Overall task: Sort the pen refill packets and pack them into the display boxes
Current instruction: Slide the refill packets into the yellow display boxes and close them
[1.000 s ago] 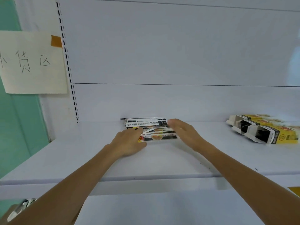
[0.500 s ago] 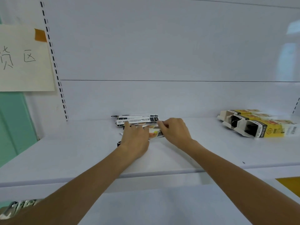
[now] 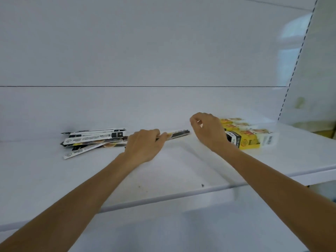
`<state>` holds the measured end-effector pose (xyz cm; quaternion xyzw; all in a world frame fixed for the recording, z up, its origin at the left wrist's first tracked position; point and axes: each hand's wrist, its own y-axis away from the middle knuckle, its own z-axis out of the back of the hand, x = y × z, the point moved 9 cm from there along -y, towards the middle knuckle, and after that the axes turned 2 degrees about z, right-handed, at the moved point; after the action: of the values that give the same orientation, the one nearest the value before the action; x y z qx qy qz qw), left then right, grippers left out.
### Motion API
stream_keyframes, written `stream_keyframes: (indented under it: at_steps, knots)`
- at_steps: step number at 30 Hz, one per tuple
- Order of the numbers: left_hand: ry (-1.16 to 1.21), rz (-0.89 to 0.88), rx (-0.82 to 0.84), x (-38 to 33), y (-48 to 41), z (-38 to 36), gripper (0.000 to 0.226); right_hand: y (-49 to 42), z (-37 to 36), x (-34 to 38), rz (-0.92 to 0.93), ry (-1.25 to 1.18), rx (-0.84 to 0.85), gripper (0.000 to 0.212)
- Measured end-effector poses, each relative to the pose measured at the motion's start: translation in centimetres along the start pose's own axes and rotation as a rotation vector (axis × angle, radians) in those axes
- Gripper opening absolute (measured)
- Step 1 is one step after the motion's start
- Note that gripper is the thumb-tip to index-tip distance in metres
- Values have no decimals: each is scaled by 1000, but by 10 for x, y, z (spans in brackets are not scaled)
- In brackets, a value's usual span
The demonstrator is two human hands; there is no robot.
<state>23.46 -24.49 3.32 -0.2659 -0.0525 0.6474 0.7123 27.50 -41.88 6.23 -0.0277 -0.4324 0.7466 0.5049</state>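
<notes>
The white shelf [image 3: 181, 170] carries yellow display boxes [image 3: 249, 140] toward its right end and the packet pile [image 3: 94, 139] toward its left. The right hand [image 3: 209, 131], curled and apparently empty, hovers beside the boxes. The left hand [image 3: 143, 144] grips one packet [image 3: 178, 133], its long axis pointing at them.

On the shelf [image 3: 181, 170], the pile of refill packets [image 3: 92, 140] lies towards the back. Just right of the pile, the left hand [image 3: 143, 144] holds a single packet [image 3: 179, 133]. Farther right of the pile comes the right hand [image 3: 209, 131], then the display boxes [image 3: 249, 137] on the shelf.
</notes>
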Motion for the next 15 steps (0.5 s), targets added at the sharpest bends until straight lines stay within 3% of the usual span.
stream_keyframes:
  at_steps: [7, 10, 12, 15]
  knots:
    - [-5, 54, 16, -69, -36, -39, 43, -20, 90, -139, 90, 320, -28, 33]
    - [-22, 80, 40, -88, -44, -55, 42, -12, 88, -184, 45, 327, 134, 37]
    - [-17, 103, 36, -96, -46, -64, 42, 2, 67, -202, 98, 487, 309, 41]
    - [-21, 139, 10, -104, -44, -71, 40, 9, 54, -207, 235, 691, 284, 20]
